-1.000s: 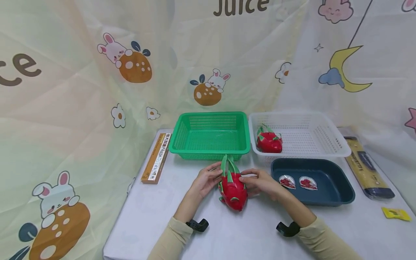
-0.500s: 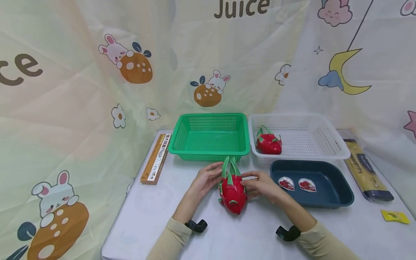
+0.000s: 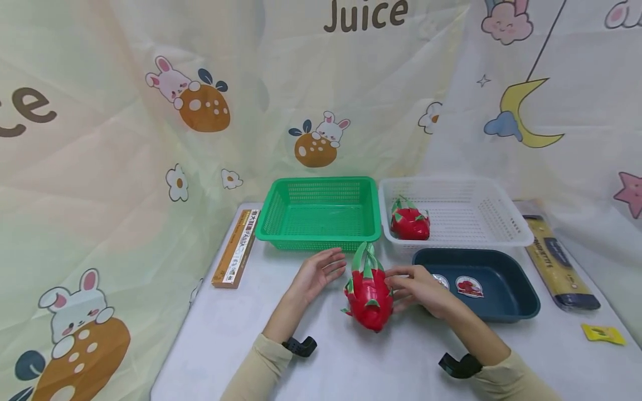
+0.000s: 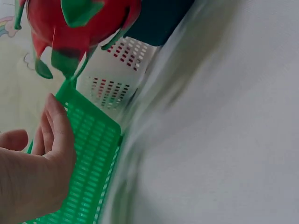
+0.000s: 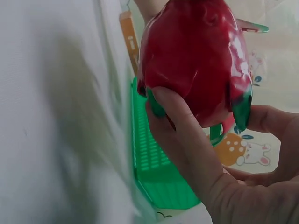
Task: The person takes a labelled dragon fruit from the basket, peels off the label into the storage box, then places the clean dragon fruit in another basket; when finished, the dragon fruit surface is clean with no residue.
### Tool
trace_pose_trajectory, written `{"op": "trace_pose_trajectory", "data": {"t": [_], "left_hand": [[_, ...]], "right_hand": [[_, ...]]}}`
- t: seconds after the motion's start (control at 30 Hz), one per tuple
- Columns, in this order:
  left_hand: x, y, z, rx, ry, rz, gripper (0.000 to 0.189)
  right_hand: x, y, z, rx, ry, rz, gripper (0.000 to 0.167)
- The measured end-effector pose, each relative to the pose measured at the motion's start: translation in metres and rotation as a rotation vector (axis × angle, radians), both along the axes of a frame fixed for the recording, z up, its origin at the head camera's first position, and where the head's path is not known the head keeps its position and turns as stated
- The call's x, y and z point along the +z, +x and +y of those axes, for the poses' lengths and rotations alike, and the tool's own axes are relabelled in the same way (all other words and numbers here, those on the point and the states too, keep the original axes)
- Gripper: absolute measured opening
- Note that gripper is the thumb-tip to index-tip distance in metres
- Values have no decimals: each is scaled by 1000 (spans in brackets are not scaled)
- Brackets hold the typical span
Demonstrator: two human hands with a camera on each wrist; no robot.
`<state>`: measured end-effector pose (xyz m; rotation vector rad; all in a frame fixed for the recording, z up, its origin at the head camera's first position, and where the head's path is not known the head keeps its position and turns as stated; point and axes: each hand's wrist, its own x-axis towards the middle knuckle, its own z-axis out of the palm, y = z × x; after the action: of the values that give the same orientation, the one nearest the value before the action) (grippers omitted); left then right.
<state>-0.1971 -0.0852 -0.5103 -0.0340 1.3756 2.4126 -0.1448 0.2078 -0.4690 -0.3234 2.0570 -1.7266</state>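
A red dragon fruit point(image 3: 369, 301) with green leaf tips shows at the front middle in the head view, its long green leaves pointing away. My right hand point(image 3: 420, 291) grips it from the right; in the right wrist view, fingers lie along its near side and another digit reaches its far side. Just left of the fruit is my left hand point(image 3: 317, 274), fingers relaxed and holding nothing. The left wrist view shows a gap between that hand point(image 4: 44, 163) and the fruit point(image 4: 84, 23). Another dragon fruit point(image 3: 410, 224) lies at the left end of the white basket point(image 3: 496, 242).
A green basket point(image 3: 321, 236) stands behind the hands. At the right is a dark blue tray point(image 3: 501, 309) with two round stickers, partly behind the right hand. A pasta box point(image 3: 236, 250) lies far left, a spaghetti bag point(image 3: 562, 267) and a yellow packet point(image 3: 603, 334) far right.
Both hands were at the fruit's sides before. Now the left hand has let go, and the right hand has shifted the fruit slightly right, away from it. The head view has turned slightly.
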Motion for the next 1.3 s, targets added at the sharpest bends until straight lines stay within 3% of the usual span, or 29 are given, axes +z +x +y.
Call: {"op": "trace_pose_trajectory", "data": {"t": [0.33, 0.67, 0.83, 1.0, 1.2, 1.3], "left_hand": [[4, -9, 19, -40, 0, -6, 42], [6, -14, 41, -64, 59, -79, 48], [7, -18, 54, -83, 116, -115, 54], [7, -21, 65, -97, 136, -127, 53], [7, -24, 85, -106, 182, -159, 49], [7, -26, 94, -99, 224, -176, 47]], "right_hand": [[20, 12, 34, 1, -48, 25, 64], [46, 4, 72, -67, -62, 43, 60], [60, -8, 96, -82, -83, 22, 55], [67, -28, 118, -121, -129, -11, 24], [72, -52, 144, -168, -160, -43, 33], [73, -66, 153, -202, -97, -33, 31]]}}
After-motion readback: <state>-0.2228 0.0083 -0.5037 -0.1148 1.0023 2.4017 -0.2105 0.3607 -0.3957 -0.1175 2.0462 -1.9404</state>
